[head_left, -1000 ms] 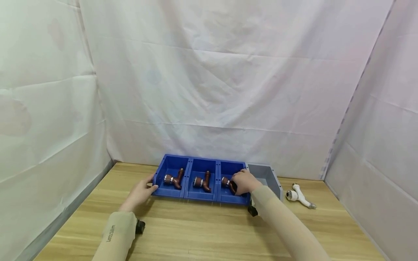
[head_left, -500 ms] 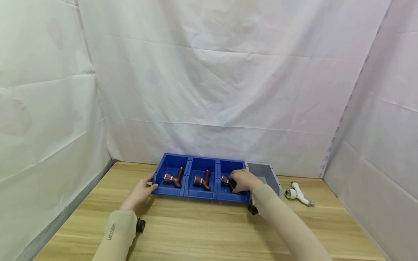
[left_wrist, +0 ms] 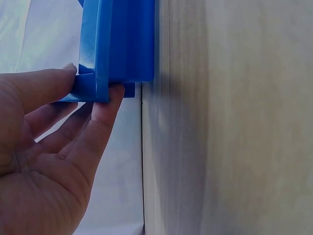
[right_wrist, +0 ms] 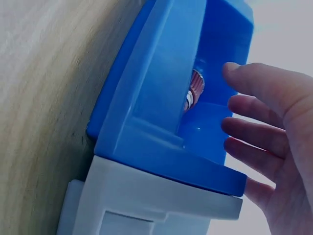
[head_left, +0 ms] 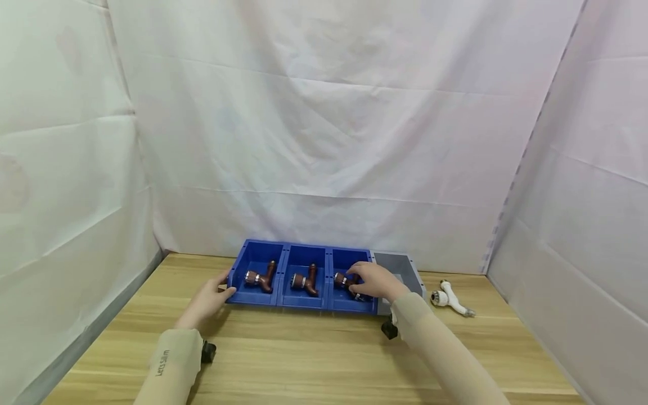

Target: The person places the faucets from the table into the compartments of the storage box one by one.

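Observation:
Three blue bins stand joined in a row, and a brown tap lies in each: the left tap (head_left: 265,283), the middle tap (head_left: 300,281) and the right tap (head_left: 341,279). My left hand (head_left: 206,300) grips the front corner of the leftmost blue bin (head_left: 251,298), thumb on one side and fingers on the other, as the left wrist view shows. Over the rightmost blue bin (right_wrist: 166,73) is my right hand (head_left: 377,280), its fingers spread and apart from the tap's ribbed knob (right_wrist: 196,87). Part of that tap is hidden behind the hand.
A grey bin (head_left: 392,260) adjoins the blue row on the right, partly covered by my right forearm. Farther right, a white tap (head_left: 452,300) lies on the wooden table (head_left: 293,360). White cloth (head_left: 304,140) hangs close behind the bins and at both sides.
My right hand has let go of the tap in the rightmost blue bin, and its fingers have spread. The left hand keeps its grip. The head view has shifted slightly.

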The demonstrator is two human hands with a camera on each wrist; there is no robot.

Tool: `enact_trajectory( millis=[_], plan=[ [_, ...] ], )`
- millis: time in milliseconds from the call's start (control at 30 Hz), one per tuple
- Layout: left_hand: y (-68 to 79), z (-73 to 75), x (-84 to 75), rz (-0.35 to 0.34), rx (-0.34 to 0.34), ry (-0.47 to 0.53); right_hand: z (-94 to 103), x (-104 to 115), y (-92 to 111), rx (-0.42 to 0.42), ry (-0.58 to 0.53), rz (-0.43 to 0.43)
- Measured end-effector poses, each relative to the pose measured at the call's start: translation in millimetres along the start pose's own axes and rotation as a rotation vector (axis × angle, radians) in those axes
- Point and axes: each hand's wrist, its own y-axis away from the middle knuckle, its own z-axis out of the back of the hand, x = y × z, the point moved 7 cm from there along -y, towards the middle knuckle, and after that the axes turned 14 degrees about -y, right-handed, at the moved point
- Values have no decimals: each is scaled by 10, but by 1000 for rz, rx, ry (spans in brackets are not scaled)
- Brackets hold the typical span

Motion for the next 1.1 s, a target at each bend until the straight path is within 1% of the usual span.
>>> enact_trajectory(
  millis=[167,333,433,567,633,733,867,967,1100],
  plan=[
    [-29,69,4,2,-4,-9,86,88,11,-40,-14,60],
    [-13,73,15,1,-22,-18,121,85,43,-42,-22,45],
    [-19,50,7,6,-22,-12,180,68,72,-59,-42,31],
    [-42,40,16,19,-23,1,255,42,104,-87,-62,45],
    [-51,29,3,11,-21,-4,283,2,139,-91,-59,44],
    [-58,12,-19,-2,-16,-12,319,-89,196,-90,-59,2],
    [-62,5,-50,-10,-13,-9,388,-174,261,-115,-98,-40],
    [-74,19,-68,-13,-18,-12,437,-202,303,-132,-138,-49],
    [-90,14,-90,-19,-11,-16,498,-239,366,-152,-139,-54]
  ],
)
